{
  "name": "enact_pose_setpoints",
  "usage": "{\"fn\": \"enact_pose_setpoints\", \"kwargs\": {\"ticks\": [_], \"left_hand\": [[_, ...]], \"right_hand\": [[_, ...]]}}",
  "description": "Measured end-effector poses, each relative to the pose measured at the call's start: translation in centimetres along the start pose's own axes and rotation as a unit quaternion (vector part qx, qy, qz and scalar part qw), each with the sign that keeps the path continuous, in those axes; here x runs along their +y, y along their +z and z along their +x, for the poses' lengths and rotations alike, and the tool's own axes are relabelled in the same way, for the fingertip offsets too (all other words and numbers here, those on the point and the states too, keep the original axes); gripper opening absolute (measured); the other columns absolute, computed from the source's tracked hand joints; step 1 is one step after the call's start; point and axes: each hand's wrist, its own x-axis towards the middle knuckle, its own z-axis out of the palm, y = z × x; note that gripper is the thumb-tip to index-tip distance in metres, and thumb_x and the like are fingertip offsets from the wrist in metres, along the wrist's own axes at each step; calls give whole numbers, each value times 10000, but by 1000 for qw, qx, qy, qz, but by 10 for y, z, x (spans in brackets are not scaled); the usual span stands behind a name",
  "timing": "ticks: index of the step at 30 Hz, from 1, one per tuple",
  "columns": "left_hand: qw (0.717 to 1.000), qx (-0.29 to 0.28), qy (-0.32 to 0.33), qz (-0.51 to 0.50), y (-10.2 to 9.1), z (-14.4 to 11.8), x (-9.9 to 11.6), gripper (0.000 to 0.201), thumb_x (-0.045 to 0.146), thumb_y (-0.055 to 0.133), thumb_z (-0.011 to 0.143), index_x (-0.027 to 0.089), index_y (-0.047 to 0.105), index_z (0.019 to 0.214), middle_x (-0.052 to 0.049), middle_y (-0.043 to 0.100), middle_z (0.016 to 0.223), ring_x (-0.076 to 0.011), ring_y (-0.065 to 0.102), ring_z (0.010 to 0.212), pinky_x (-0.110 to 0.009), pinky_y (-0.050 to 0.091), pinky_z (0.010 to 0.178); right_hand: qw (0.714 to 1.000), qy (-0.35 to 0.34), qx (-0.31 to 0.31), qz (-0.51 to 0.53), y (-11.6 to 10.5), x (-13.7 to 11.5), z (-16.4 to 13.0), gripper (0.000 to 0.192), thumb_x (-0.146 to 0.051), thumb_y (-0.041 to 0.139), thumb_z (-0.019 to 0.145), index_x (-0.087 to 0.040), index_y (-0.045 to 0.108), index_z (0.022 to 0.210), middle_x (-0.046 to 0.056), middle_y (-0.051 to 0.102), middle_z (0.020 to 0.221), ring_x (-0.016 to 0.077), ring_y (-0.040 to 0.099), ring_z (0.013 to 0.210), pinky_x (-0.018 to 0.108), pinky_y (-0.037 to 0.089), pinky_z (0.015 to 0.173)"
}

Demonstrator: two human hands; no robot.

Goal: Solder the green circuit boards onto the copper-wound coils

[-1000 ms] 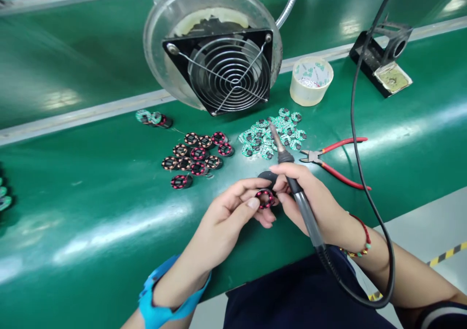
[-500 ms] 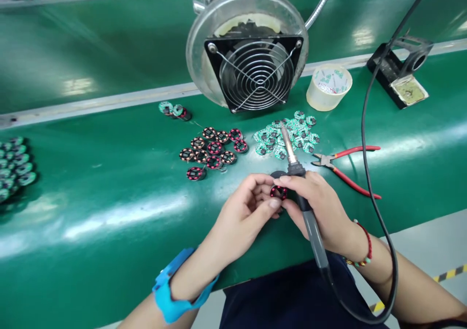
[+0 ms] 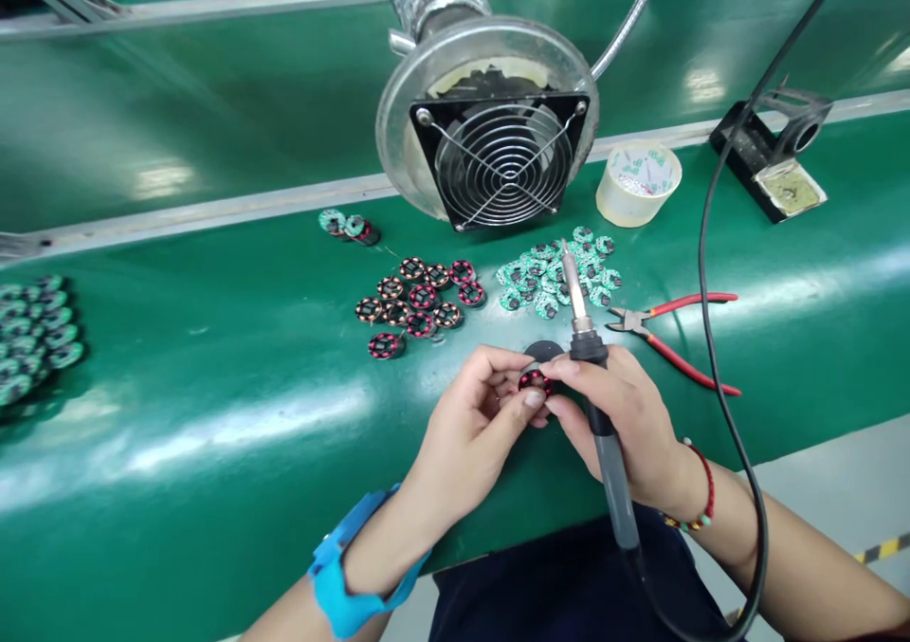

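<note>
Between thumb and fingers, my left hand (image 3: 483, 424) grips a small round coil part (image 3: 533, 379), dark with red dots round its ring. My right hand (image 3: 629, 414) is closed around a soldering iron (image 3: 612, 476), whose tip points away from me. The right thumb and forefinger also reach the coil part's right side. Just behind it a black disc (image 3: 544, 350) shows on the bench. Beyond my hands lie several similar coil parts (image 3: 423, 296) and a pile of small green circuit boards (image 3: 551, 272).
A fume extractor fan (image 3: 508, 173) hangs over the bench. Red-handled cutters (image 3: 632, 320), a tape roll (image 3: 636, 187) and a soldering iron stand (image 3: 764, 163) are to the right. The iron's black cable (image 3: 703, 244) loops there. Boards stand stacked (image 3: 35, 339) at far left.
The whole view has shifted slightly. The coil part is turned a little between my fingers, and more of the black disc behind it shows. Both hands keep their hold.
</note>
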Motion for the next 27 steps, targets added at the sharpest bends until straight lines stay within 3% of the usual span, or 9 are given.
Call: {"fn": "enact_pose_setpoints", "kwargs": {"ticks": [5, 12, 21, 27], "left_hand": [[998, 26, 27, 50, 0, -2, -3, 172, 251, 690, 845, 183, 558, 932, 17, 651, 749, -115, 670, 650, -216, 556, 617], [997, 37, 47, 38, 2, -4, -6, 175, 262, 693, 857, 200, 565, 959, 16, 662, 782, -113, 668, 685, -207, 554, 631], [999, 27, 43, 16, 4, -2, -4, 152, 222, 684, 841, 198, 568, 936, 23, 674, 746, -100, 664, 640, -190, 536, 597], [1000, 11, 19, 15, 5, 0, -3, 127, 234, 667, 832, 197, 561, 891, 8, 666, 785, -101, 626, 672, -196, 508, 613]], "right_hand": [[1000, -1, 24, -17, 4, -2, -1, 514, -92, 548, 916, -259, 408, 1383, 58, 694, 982, 224, 648, 893, 407, 563, 775], [998, 33, 58, -3, 5, -6, 1, 445, -123, 558, 910, -252, 446, 1321, 68, 687, 964, 233, 664, 888, 401, 586, 740], [998, -20, 57, 9, 5, -2, -2, 542, -54, 564, 884, -241, 431, 1375, 73, 696, 989, 226, 654, 893, 406, 582, 779], [1000, -12, -22, 4, 5, -1, 1, 556, -91, 534, 904, -221, 357, 1414, 119, 668, 1183, 247, 634, 1074, 445, 558, 873]]}}
